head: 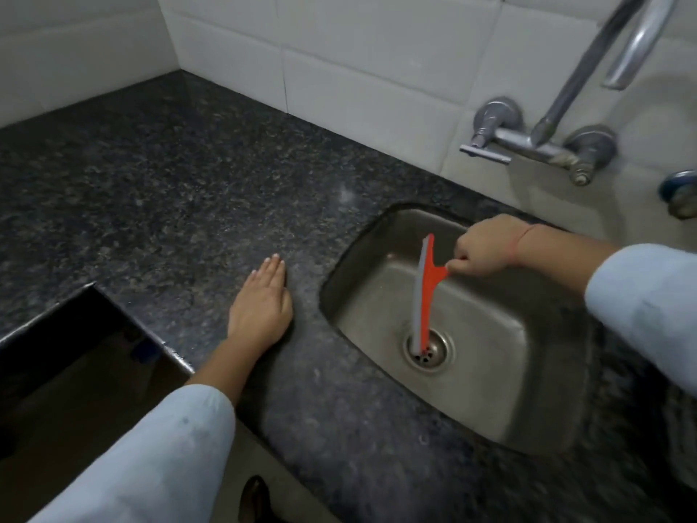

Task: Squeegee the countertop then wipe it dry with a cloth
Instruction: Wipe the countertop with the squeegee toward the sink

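The right hand (486,247) pinches the orange squeegee (424,292) on end over the sink drain (430,345), likely to drip off; left hand (260,307), fingers (272,271) together, braces flat on table (169,183).

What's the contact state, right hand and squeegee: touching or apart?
Touching. The head view shows the right hand pinching the squeegee by its handle, fingers curled round it, with the blade hanging down into the sink.

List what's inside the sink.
In the sink: an orange squeegee, pinched at its handle by the right hand, one end down over the drain strainer. The squeegee covers part of the strainer; whether they touch cannot be told.
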